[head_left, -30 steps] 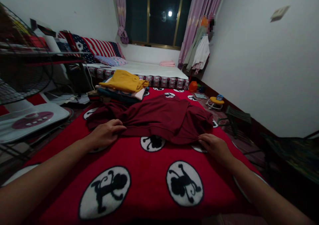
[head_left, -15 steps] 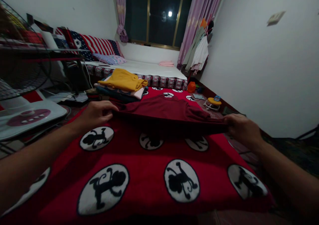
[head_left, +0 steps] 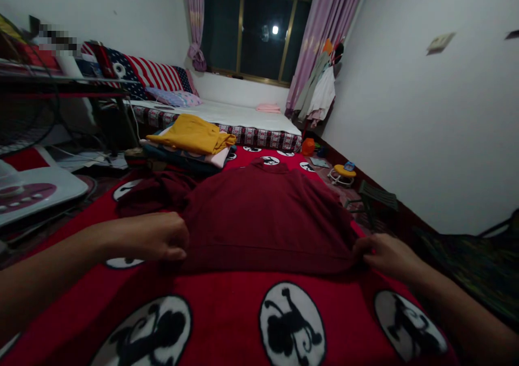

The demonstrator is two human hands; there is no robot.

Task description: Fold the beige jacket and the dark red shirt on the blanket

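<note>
A maroon sweatshirt (head_left: pixel 267 214) lies spread out on a red blanket (head_left: pixel 227 312) patterned with white ovals and dark monkey figures. Its hem faces me and its neck points toward the bed. My left hand (head_left: pixel 158 236) is closed on the hem's left corner, and one sleeve lies bunched just beyond that hand. At the right corner of the hem, my right hand (head_left: pixel 377 250) pinches the fabric. Past the sweatshirt, to the left, stands a stack of folded clothes with a yellow garment (head_left: pixel 194 133) on top.
A bed (head_left: pixel 227 112) with a white sheet stands below the window. On the left are a desk (head_left: pixel 60 87) and a white appliance base (head_left: pixel 48 187). To the right are a small yellow stool (head_left: pixel 344 170), a dark folding stool (head_left: pixel 377 195) and the wall.
Both hands have come down and nearer to me with the hem. The sweatshirt, raised before, now lies flat on the blanket. My view has shifted slightly.
</note>
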